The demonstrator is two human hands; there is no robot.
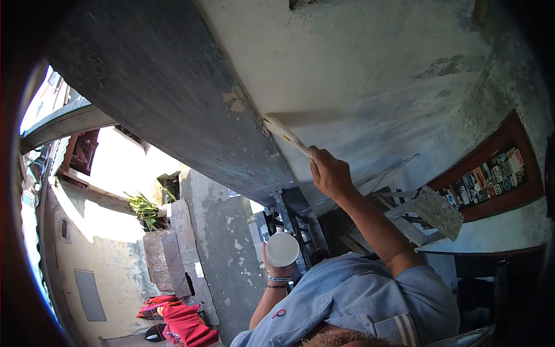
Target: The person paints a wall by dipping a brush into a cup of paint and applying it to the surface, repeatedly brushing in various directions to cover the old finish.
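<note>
My right hand (330,172) is closed round the handle of a paintbrush (292,137), arm stretched forward. The brush's pale head meets the wall where the whitish surface (347,81) borders the dark grey band (156,92). Lower down, near my chest, my left hand (278,268) grips a round white tub (282,249) from below and the side. The tub's top faces me and looks pale all over. A beaded bracelet and a dark band circle the left wrist.
Right of me stands a paint-marked wooden stepladder or stand (436,213), near a brown-framed panel covered in stickers (491,176). Dark metal bars (289,217) rise just beyond the tub. Far left are a green plant (144,209) and red cloth (185,324).
</note>
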